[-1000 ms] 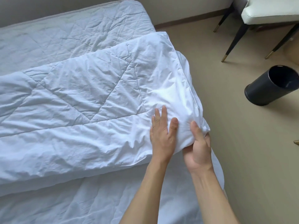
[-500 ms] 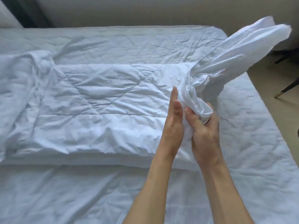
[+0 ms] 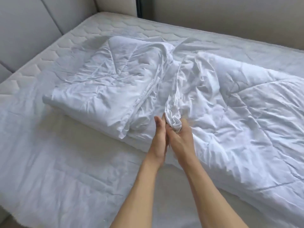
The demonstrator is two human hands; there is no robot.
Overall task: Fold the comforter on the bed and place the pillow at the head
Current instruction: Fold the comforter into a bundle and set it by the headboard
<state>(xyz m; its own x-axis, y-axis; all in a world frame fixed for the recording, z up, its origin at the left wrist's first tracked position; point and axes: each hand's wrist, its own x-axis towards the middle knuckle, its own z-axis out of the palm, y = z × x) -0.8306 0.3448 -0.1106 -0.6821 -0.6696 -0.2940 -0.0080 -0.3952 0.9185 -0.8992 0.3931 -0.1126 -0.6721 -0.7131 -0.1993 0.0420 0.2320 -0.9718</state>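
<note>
Here, one comforter [image 3: 213, 99] lies on one bed [image 3: 57, 162]; two hands, right hand [image 3: 179, 135] bunching its edge, left hand [image 3: 158, 139] flat beside.

A padded beige headboard [image 3: 32, 27] can be seen along the left, with a plain beige wall [image 3: 230, 14] behind and a dark vertical strip [image 3: 139, 7] in between.
</note>
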